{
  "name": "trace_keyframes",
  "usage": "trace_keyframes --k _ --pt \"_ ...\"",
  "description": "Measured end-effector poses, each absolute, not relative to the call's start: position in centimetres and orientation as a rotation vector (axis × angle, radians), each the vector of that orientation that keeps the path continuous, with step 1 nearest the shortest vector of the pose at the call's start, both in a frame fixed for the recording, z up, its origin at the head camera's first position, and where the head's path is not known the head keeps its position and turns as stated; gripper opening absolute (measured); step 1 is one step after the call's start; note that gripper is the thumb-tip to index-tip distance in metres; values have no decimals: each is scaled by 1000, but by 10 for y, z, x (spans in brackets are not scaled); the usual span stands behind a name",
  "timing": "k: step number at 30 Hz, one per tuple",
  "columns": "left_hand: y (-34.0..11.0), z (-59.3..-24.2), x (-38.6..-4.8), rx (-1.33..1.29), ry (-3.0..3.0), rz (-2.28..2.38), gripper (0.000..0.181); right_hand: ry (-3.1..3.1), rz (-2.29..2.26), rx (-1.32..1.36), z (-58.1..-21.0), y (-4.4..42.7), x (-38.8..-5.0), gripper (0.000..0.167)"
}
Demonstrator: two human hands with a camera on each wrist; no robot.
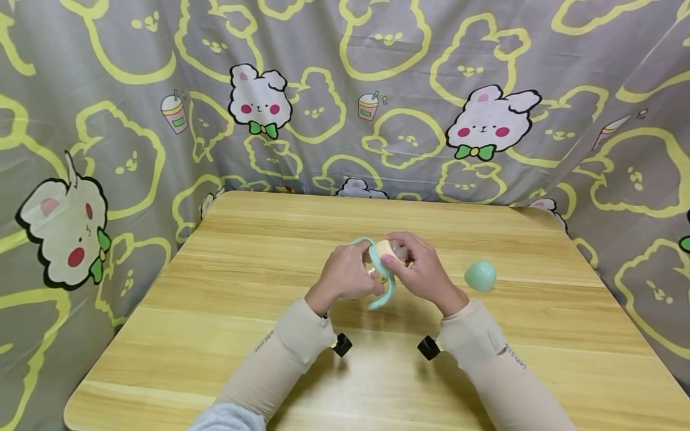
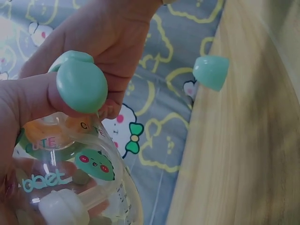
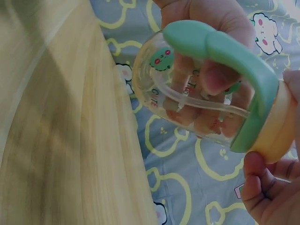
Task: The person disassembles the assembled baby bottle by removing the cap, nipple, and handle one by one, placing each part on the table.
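Gripping bottle (image 3: 180, 112) with my left hand (image 1: 347, 273), cream collar (image 3: 277, 129) with right hand (image 1: 426, 267). Looks smooth, might slip if I twist

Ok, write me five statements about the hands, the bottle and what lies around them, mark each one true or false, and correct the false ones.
1. The left hand holds the clear bottle. True.
2. The right hand pinches the green cap. False: it grips the yellow collar, and the green cap sits apart on the wooden table.
3. A straw shows inside the clear bottle. True.
4. The handle is bright red. False: it is mint green.
5. The patterned cloth is spread over the wooden table. False: it hangs behind and beside it, and the tabletop shows bare wood grain.
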State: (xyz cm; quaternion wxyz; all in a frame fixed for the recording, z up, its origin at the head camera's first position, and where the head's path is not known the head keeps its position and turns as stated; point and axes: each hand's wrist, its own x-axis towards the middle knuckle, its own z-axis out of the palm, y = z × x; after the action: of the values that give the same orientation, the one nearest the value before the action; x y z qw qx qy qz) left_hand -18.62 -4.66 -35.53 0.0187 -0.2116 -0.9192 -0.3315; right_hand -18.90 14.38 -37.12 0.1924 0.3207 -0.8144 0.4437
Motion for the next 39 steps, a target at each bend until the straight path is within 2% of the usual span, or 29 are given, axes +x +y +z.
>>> trace_keyframes --k 2,6,8,14,17,26,32,39 --pt "-47 -355 -186 -665 -2864 -1042 34 -2306 1198 870 -370 144 -188 36" --pt "-46 -356 -183 -672 -2860 -1024 38 -2398 1057 808 -367 143 -185 62" --pt "-45 -357 -183 -674 -2859 -1011 38 -2458 1019 789 -365 142 -184 69" --pt "-46 -359 -183 -686 -2853 -948 38 -2608 1101 743 -358 142 -183 44" --pt "-46 -359 -184 -696 -2838 -901 39 -2626 1148 746 -357 142 -184 38" --pt "-50 -359 -187 -727 -2834 -912 36 -2560 1212 865 -358 146 -185 37" --pt "-53 -359 -189 -757 -2840 -1035 31 -2438 1225 1028 -360 149 -187 43" --pt "-52 -360 -187 -742 -2833 -1081 37 -2462 1144 992 -361 149 -185 44"
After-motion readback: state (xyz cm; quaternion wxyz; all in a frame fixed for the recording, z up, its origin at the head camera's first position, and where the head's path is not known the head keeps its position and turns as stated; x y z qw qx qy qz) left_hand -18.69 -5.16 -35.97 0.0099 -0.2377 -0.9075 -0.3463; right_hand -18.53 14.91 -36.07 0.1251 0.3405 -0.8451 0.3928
